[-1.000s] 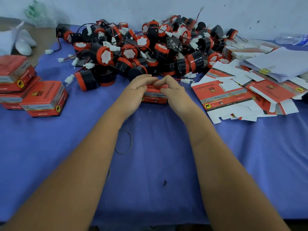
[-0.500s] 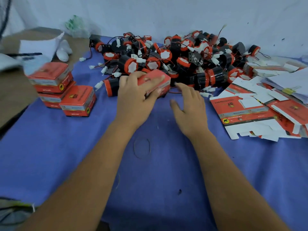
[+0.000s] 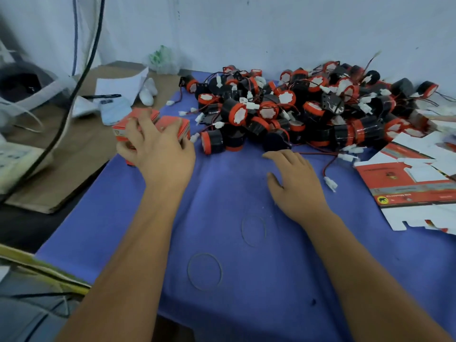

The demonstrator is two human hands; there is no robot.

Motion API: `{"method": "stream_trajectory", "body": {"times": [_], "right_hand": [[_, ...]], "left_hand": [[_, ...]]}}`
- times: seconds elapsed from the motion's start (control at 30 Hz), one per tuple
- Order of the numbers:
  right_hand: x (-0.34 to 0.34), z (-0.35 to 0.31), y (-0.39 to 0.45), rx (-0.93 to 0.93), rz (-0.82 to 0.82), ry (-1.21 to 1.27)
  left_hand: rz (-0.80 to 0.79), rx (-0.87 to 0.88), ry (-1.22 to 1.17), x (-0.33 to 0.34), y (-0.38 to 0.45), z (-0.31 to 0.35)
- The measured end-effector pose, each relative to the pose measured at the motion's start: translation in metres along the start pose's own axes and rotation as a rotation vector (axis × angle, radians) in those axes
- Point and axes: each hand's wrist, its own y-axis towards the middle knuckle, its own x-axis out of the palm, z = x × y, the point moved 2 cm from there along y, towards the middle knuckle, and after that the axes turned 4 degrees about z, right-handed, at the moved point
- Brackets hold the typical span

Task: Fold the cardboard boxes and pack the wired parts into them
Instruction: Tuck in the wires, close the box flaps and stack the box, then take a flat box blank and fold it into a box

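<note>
My left hand (image 3: 158,149) grips a closed red cardboard box (image 3: 174,125) at the left edge of the blue cloth, where it sits among other closed red boxes (image 3: 138,117); my hand hides much of that stack. My right hand (image 3: 296,183) lies open and flat on the cloth, holding nothing, its fingertips just short of the pile of black-and-orange wired parts (image 3: 296,112). Unfolded red and white box blanks (image 3: 407,183) lie at the right.
The blue cloth (image 3: 246,292) carries two thin rubber bands (image 3: 204,271) near the front. Loose white connectors on red wires (image 3: 329,182) trail from the pile. A brown board (image 3: 74,169) at the left bears papers, a pen and hanging black cables (image 3: 74,90).
Both hands were closing the box at the centre. My left hand then carried it left to the stacked boxes, while my right hand let go and lowered onto the cloth. The view swung left.
</note>
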Motion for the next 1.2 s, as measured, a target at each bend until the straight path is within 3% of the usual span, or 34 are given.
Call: {"method": "stream_trajectory", "body": {"times": [0.13,0.27,0.4,0.47,0.6,0.67,0.73,0.9,1.0,1.1,1.13,1.2], "right_hand": [[-0.005,0.007,-0.003,0.067,0.046,0.014],[-0.014,0.022,-0.004,0.198,0.132,-0.024],[-0.037,0.052,-0.006,0.398,0.308,-0.156],[-0.050,0.068,-0.011,0.551,0.345,-0.293],[-0.067,0.097,-0.028,0.971,0.144,-0.389],[-0.069,0.104,-0.032,1.037,0.047,-0.420],[-0.068,0.107,-0.030,0.982,0.053,-0.507],[-0.065,0.099,-0.024,0.835,0.147,-0.536],[-0.073,0.087,-0.019,0.683,0.420,-0.595],[-0.082,0.064,-0.013,0.235,0.858,-0.576],[-0.078,0.053,-0.012,0.057,0.902,-0.500],[-0.063,0.031,-0.006,-0.205,0.836,-0.340]], "left_hand": [[0.119,0.028,-0.097,-0.010,0.000,0.024],[0.178,0.303,-0.368,-0.010,-0.018,0.070],[-0.139,0.533,-0.616,0.016,-0.051,0.124],[-0.348,0.561,-0.700,0.033,-0.070,0.145],[-0.637,0.529,-0.658,0.068,-0.098,0.166],[-0.734,0.554,-0.505,0.083,-0.102,0.169],[-0.750,0.550,-0.441,0.091,-0.099,0.171],[-0.720,0.462,-0.532,0.093,-0.093,0.171],[-0.785,0.370,-0.730,0.090,-0.093,0.165],[-0.845,0.092,-1.045,0.080,-0.087,0.165],[-0.888,-0.098,-1.203,0.079,-0.083,0.165],[-1.047,-0.522,-1.555,0.076,-0.076,0.163]]}}
